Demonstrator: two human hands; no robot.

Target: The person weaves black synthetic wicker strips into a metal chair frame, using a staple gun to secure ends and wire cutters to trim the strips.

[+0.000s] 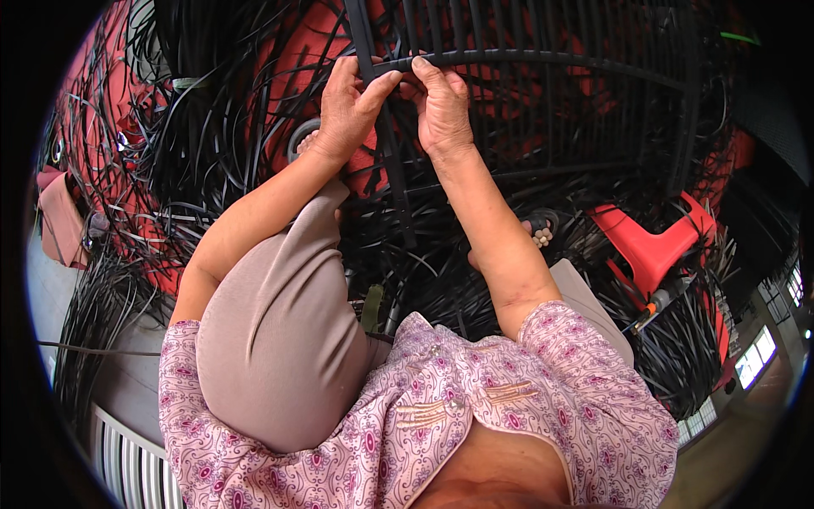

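A black frame (543, 58) stands in front of me, with a long curved bar, an upright at its left and rows of dark strips running off the bar. My left hand (349, 110) is closed where the upright (363, 42) meets the bar, thumb stretched toward the right hand; what lies between its fingers is hidden. Just to the right, my right hand (443, 106) grips the bar, thumb pressed on top and fingers curled beneath. Around the left end, the bar looks wrapped in flat black strip.
Loose black strips (195, 136) hang in a thick bundle at the left and tangle over a red surface (93, 102). A red plastic stool (649, 246) lies at the right, with an orange-and-black tool (651, 310) beside it. A white slatted rail (127, 458) is at lower left.
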